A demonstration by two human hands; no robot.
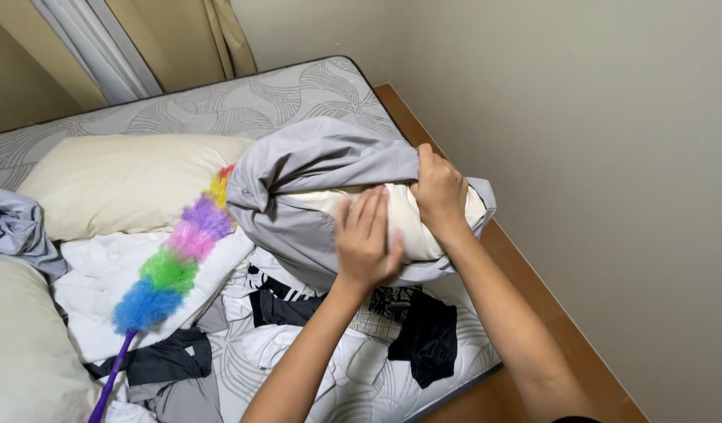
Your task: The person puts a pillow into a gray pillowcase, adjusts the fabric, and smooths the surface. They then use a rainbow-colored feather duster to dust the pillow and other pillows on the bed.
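Landmark: the cream pillow point(424, 223) held above the bare patterned mattress point(298, 90), near its wall-side edge.

- Pillow is mostly swallowed by a grey pillowcase point(314, 168); only its near end shows, bulging out of the case mouth. The case fabric is bunched and twisted over the top and far side of the pillow, so the filling inside looks unevenly seated.
- Right hand point(438, 192) sits on top of the pillow's exposed end, fingers clenched on the upper rim of the grey pillowcase. Judged: this grip keeps the mouth of the case pinned while the pillow is worked.
- Left hand point(366, 239) lies flat against the front of the pillow's exposed end, fingers spread and straight, gripping nothing; the palm presses on the cream cloth. Judged: an open palm suits pushing bulk, not pulling.
- Both hands carry the pillow raised off the mattress, probably so the case hangs free around it.

Around the pillow:
- Left of it, a rainbow-coloured fluffy duster point(177, 258) with a purple handle lies slanted, its tip touching the grey pillowcase.
- Further left and behind, a second bare cream pillow point(118, 184) rests flat on the mattress.
- Below the pillow, a heap of loose clothes point(361, 313), dark, striped and white, is spread over the mattress.
- Far left, crumpled grey cloth point(16, 227).
- Right of the pillow, a wooden bed frame edge point(533, 290) runs beside a plain wall.
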